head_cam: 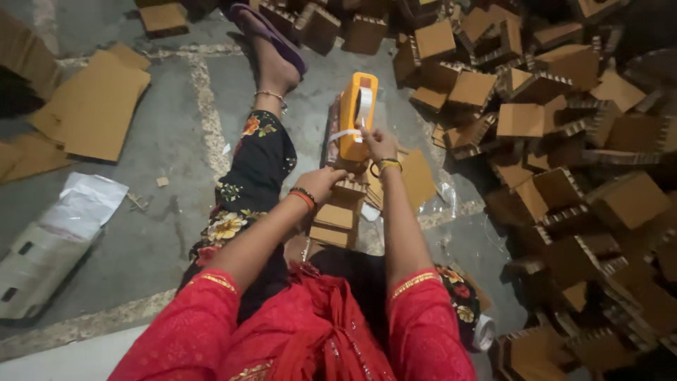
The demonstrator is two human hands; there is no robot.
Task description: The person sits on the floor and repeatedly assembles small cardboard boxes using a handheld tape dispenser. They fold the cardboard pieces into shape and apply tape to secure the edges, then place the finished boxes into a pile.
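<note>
Two hands work: our left hand (326, 180) presses fingers flat on a small cardboard box (338, 212); our right hand (379, 143) pinches tape (347, 133) off the orange dispenser (356, 113).

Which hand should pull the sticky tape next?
Probably the right hand. It already pinches the tape end at the orange tape dispenser. The left hand is lower, pressing on the stack of small cardboard boxes, so it seems busy steadying them.

She's sat on the floor, left hand (323, 182) pressing a stack of cardboard pieces (338, 212), right hand (379, 142) on an orange tape dispenser (355, 116). Huge pile of folded boxes (564, 162) beside her.
</note>
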